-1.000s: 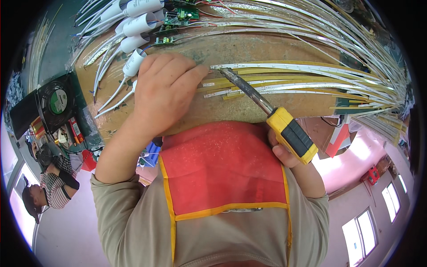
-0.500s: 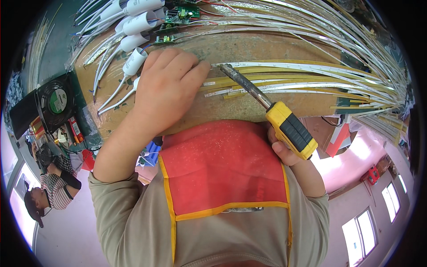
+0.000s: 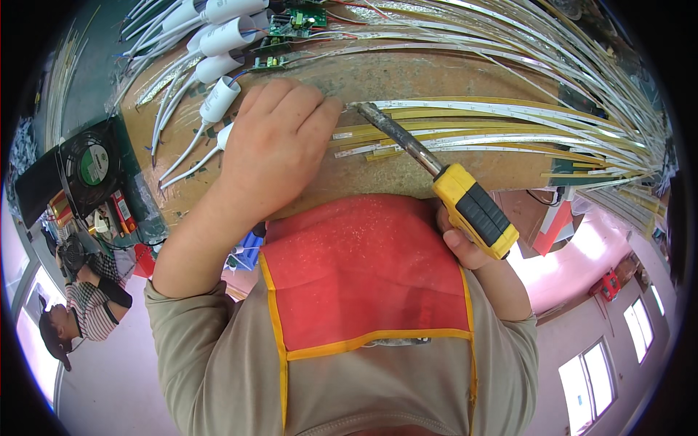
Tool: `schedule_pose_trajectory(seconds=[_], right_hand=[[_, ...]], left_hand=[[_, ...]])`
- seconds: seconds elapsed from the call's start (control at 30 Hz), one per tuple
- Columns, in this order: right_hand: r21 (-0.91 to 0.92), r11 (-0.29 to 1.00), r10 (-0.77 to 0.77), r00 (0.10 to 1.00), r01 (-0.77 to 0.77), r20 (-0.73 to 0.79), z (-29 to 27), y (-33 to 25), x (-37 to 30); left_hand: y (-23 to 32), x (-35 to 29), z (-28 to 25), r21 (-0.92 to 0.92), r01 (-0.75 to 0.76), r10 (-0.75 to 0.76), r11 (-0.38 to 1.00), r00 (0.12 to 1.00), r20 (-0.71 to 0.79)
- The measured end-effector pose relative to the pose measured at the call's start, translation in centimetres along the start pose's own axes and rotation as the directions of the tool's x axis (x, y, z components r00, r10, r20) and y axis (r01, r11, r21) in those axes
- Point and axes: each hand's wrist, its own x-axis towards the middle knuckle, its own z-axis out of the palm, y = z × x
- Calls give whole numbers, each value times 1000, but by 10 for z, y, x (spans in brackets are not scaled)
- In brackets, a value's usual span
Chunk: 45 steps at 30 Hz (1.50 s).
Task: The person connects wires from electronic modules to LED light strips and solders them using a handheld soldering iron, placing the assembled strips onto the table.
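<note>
My right hand [image 3: 465,243] is closed round the yellow and black handle of a soldering iron [image 3: 476,209]. The iron's dark tip slants up and left to the end of a white LED strip [image 3: 436,106], just beside the fingers of my left hand [image 3: 280,138]. Those left fingers are curled down in a pinch over the board; what they grip is hidden under the hand. Partly covered by that hand is a white cylindrical housing [image 3: 224,136] with white wires. Another white housing [image 3: 219,99] lies just beyond it, its open end toward my knuckles.
Several white housings [image 3: 227,38] with green circuit boards [image 3: 294,23] lie at the far left. Many LED strips [image 3: 509,36] fan out rightward across the wooden board [image 3: 363,76]. A black fan [image 3: 91,163] stands at left; a person in a striped shirt [image 3: 94,309] works beyond it.
The soldering iron has shifted very slightly up and left. My left hand keeps its place and its curled pose.
</note>
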Motion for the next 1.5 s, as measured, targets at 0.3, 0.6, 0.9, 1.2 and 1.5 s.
schedule_pose_trajectory(seconds=[0.3, 0.6, 0.9, 1.2, 1.5], right_hand=[[-7, 1000, -5, 1000, 5, -22, 3, -3, 3], [-72, 996, -46, 998, 48, 35, 1, 0, 4], [-1, 1000, -18, 999, 18, -49, 3, 1, -2], [33, 999, -27, 1000, 26, 5, 1, 2, 1], [64, 996, -48, 995, 54, -83, 1, 4, -6]], left_hand=[[1, -2, 0, 23, -9, 9, 1000, 1000, 10], [2, -1, -3, 22, -9, 8, 1000, 999, 47], [4, 0, -4, 5, -3, 3, 1000, 998, 67], [4, 0, -3, 15, -6, 5, 1000, 998, 63], [5, 0, -2, 23, -8, 7, 1000, 999, 40]])
